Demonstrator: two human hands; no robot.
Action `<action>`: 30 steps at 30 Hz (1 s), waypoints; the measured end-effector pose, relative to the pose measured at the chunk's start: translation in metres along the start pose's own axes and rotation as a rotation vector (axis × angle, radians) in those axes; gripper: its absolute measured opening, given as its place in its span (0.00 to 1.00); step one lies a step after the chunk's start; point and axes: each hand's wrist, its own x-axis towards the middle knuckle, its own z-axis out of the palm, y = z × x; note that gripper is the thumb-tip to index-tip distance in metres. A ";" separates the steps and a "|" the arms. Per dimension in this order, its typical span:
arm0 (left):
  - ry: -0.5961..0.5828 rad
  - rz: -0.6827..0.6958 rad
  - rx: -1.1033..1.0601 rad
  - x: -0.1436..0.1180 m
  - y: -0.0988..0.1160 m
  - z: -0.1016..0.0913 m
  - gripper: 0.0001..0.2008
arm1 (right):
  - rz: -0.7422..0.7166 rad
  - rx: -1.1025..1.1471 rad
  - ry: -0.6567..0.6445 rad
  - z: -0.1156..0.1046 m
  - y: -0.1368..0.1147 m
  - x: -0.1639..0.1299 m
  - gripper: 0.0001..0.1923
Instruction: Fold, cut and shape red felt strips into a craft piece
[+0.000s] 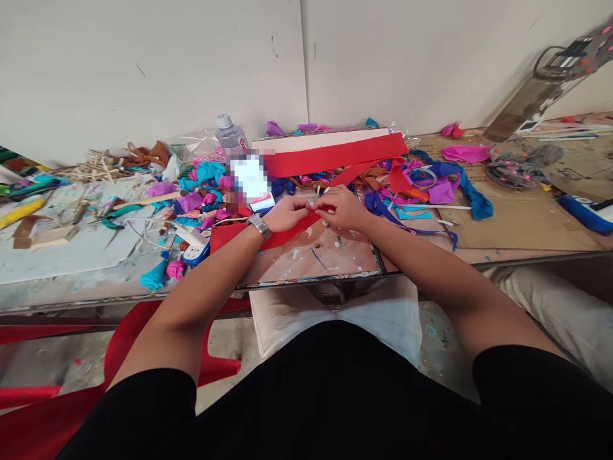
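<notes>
Both of my hands meet over the middle of the table, pinching a long red crepe paper strip (pixel 287 235). My left hand (pixel 290 213), with a watch (pixel 260 225) at the wrist, grips it from the left. From the right, my right hand (pixel 342 209) holds the same strip close to the left fingertips. One end of the strip spreads out beneath my left forearm. Behind my hands lies a wider red paper band (pixel 335 155) on top of a pale pink sheet (pixel 325 138). The exact fold between my fingertips is too small to make out.
Crumpled coloured paper scraps (pixel 205 176) cover much of the table. A plastic bottle (pixel 230 133) stands near the wall beside a lit, blurred phone screen (pixel 251 179). Wooden sticks (pixel 98 167) are piled at left. Cardboard (pixel 527 220) lies at right, near another person's arm (pixel 512 105).
</notes>
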 end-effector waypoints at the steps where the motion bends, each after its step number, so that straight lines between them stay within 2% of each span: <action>1: 0.001 -0.005 -0.004 0.000 -0.001 0.000 0.14 | -0.006 0.006 -0.001 0.000 0.000 0.000 0.14; 10: 0.040 0.003 -0.035 -0.001 0.007 -0.002 0.18 | -0.007 0.019 -0.007 -0.002 0.001 0.000 0.15; 18: 0.057 -0.017 -0.003 -0.001 0.007 -0.001 0.18 | 0.022 0.007 -0.016 -0.002 0.000 0.000 0.14; 30: 0.088 -0.031 -0.016 -0.001 0.004 0.003 0.18 | -0.019 -0.001 0.054 0.001 0.003 0.000 0.13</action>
